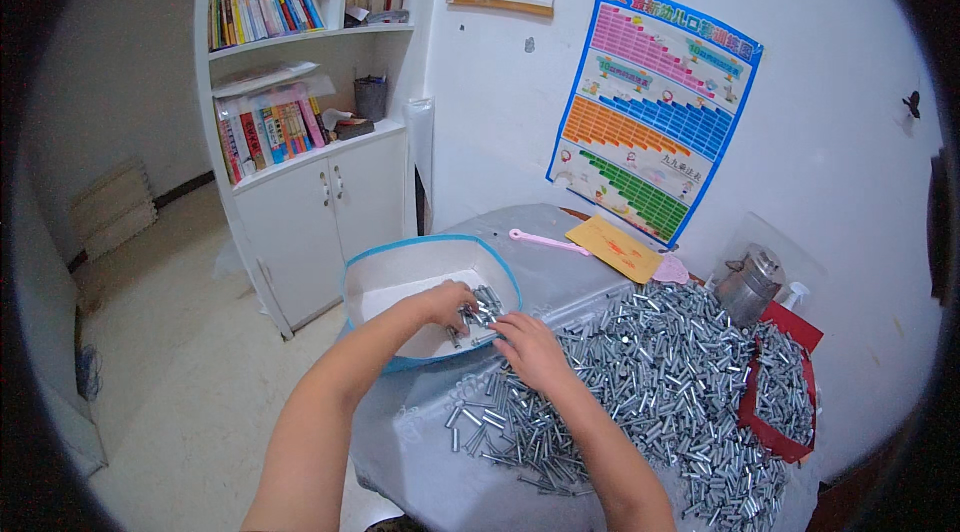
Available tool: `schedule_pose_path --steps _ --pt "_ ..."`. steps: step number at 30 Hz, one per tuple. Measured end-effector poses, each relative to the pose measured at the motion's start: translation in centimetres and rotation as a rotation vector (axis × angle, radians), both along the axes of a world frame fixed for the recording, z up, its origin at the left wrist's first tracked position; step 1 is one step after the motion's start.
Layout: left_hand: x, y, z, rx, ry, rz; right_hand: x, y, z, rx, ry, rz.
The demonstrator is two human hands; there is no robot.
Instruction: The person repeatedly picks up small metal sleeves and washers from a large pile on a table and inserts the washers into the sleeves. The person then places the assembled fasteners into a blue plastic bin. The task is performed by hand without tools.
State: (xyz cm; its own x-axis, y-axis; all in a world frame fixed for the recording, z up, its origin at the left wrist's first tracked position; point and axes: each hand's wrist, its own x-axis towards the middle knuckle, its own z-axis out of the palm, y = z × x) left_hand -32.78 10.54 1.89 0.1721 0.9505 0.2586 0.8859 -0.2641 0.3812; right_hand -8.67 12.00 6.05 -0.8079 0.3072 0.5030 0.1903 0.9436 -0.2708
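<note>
A white basin (385,270) with a blue rim stands on the left part of the table and holds a small heap of short silvery metal tubes (487,304). My left hand (450,303) reaches inside it, fingers curled down around some of the tubes. At the basin's right rim, my right hand (532,349) has its fingers bent together, the tips against a few tubes; its palm faces down and hides part of the grip. Right of the basin, a large loose pile of the same tubes (660,362) spreads over the table under my right forearm.
A red box (790,447) full of tubes sits at the pile's right edge, near a metal canister (748,282). Behind lie a yellow board (615,249) and a pink stick (548,242). A white bookcase (300,172) stands left of the grey-covered table (425,457).
</note>
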Motion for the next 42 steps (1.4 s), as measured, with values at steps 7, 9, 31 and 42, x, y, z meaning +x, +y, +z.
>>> schedule_pose_path --steps 7,9,31,42 --pt "-0.8 -0.3 1.7 -0.358 0.155 0.267 -2.2 1.0 1.9 0.043 -0.231 -0.089" --pt "-2.1 -0.7 1.4 -0.357 0.106 0.309 -3.1 1.2 2.0 0.017 -0.245 -0.114" --pt "-1.5 1.6 -0.5 -0.230 0.033 0.320 -10.1 3.4 0.0 -0.063 -0.939 -0.324" --pt "0.0 2.3 0.0 -0.152 0.069 0.019 -8.7 3.7 -1.3 -0.053 -0.256 -0.289"
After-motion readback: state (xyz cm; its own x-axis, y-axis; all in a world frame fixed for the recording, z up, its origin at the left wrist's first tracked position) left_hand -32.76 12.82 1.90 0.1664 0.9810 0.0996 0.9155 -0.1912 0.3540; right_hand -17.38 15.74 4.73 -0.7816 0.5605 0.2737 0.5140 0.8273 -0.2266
